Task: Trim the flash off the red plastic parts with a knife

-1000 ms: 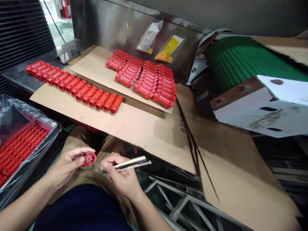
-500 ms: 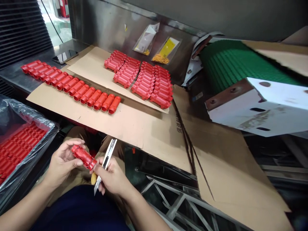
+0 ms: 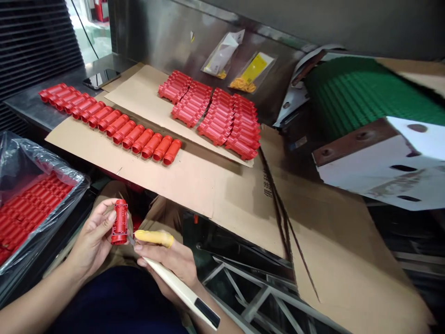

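My left hand (image 3: 91,237) is closed around a red plastic tube (image 3: 120,220), held nearly upright above my lap. Its moulded side with small ribs and slots faces me. In my right hand (image 3: 177,260) is a utility knife (image 3: 178,286) with a white handle, gripped like a pen. A yellow finger cot (image 3: 153,237) covers the index finger. The blade tip is close to the lower right edge of the tube; whether it touches I cannot tell.
A row of red tubes (image 3: 120,127) lies on cardboard (image 3: 198,185), with stacked groups of red tubes (image 3: 217,116) behind it. A lined bin (image 3: 81,178) holds more at left. Two plastic bags (image 3: 252,72), a phone (image 3: 100,79) and a green ribbed roller (image 3: 361,93) are further back.
The tube has turned from slanted to nearly upright. My right hand has flipped the utility knife, so its blade now points up-left toward the tube instead of down at my lap.
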